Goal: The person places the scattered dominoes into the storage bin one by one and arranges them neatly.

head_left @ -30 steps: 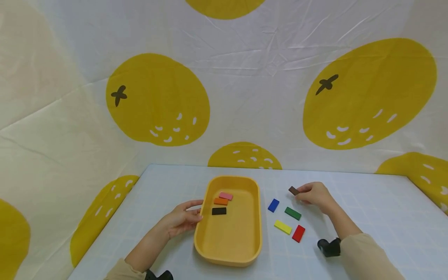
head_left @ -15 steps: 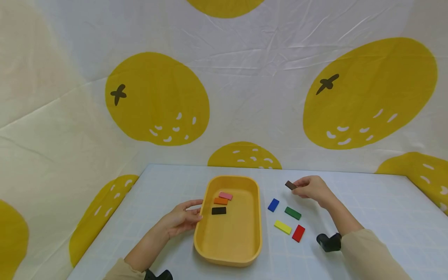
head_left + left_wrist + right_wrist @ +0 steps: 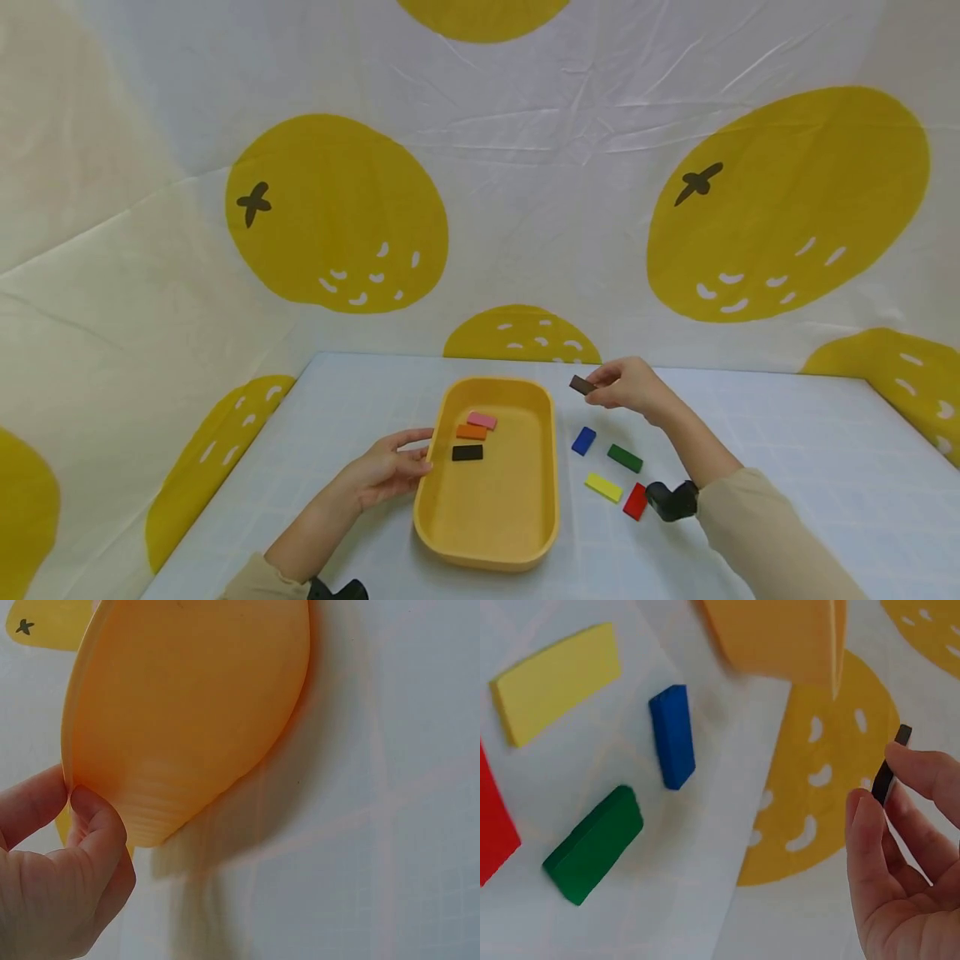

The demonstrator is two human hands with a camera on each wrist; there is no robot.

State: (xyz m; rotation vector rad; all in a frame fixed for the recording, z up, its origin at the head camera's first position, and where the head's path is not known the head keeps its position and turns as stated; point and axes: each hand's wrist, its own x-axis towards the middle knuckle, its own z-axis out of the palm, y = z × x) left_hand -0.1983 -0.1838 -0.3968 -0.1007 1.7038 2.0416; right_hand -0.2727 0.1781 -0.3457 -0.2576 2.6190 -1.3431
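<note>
My right hand (image 3: 632, 390) pinches a dark brown rectangular block (image 3: 581, 385) between thumb and fingers, raised beyond the tray's right side. The same block (image 3: 883, 780) appears nearly edge-on in the right wrist view. A yellow-orange plastic tray (image 3: 517, 517) stands on the table, and my left hand (image 3: 386, 471) pinches its left rim. In the left wrist view the thumb and fingers (image 3: 101, 825) meet at that rim. Inside the tray lie a pink block (image 3: 482, 421), an orange block (image 3: 472, 432) and a black block (image 3: 467, 452).
Right of the tray lie a blue block (image 3: 583, 441), a green block (image 3: 625, 458), a yellow block (image 3: 603, 487) and a red block (image 3: 635, 502), the last partly behind the right wrist's black camera (image 3: 672, 502). A fruit-patterned cloth (image 3: 540, 233) hangs behind the table.
My right hand has carried the brown block left and farther back, toward the tray's upper right corner. My left hand and the tray stay in place.
</note>
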